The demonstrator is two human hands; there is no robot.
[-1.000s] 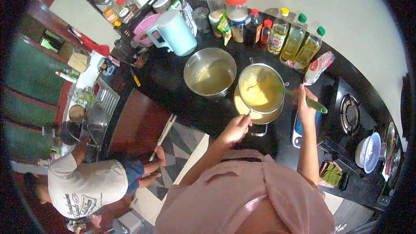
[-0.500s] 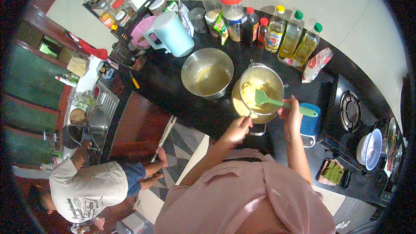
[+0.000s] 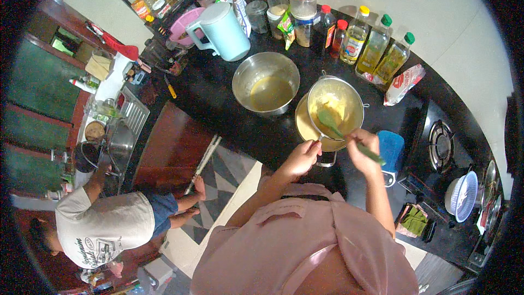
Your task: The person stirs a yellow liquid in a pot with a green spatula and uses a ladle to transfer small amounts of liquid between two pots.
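A: Where do we log the strainer?

B: We see it over a steel pot, partly covering the pale yellow contents.

A: Left hand?

B: Closed around the strainer's handle.

A: Right hand?

B: Gripping a green spatula, blade down in the yellow mash inside the strainer.

A: What do we note nearby?

B: A steel mixing bowl with yellowish liquid, left of the pot; a blue kitchen scale, right of the right hand.

Green spatula in metal strainer
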